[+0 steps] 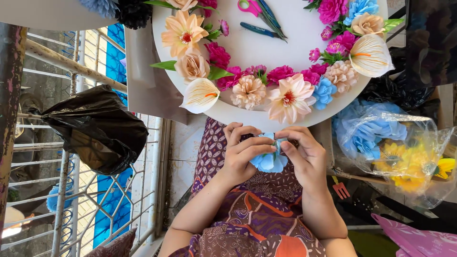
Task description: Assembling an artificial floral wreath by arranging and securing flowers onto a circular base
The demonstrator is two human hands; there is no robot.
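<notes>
**Head view: paper flower held below a decorated disc**

Head camera, item one: our left hand [243, 154] and right hand [304, 159] meet just under the rim of the white round board [285, 52]. Both hands are curled, fingertips pinching a small blue paper flower [269, 159] between them, above our patterned lap.

Item two: the board carries a ring of paper blooms, among them a peach flower [290, 97], a white calla shape [200, 95] and magenta blossoms [281, 74]. Pink-handled scissors [259, 12] and a blue pen [259, 31] lie on its bare centre.

Item three: a clear plastic bag [400, 147] of blue and yellow flowers sits just right of our right hand. A black plastic bag [95, 128] hangs on the white railing [71, 66], well apart to our left.
</notes>
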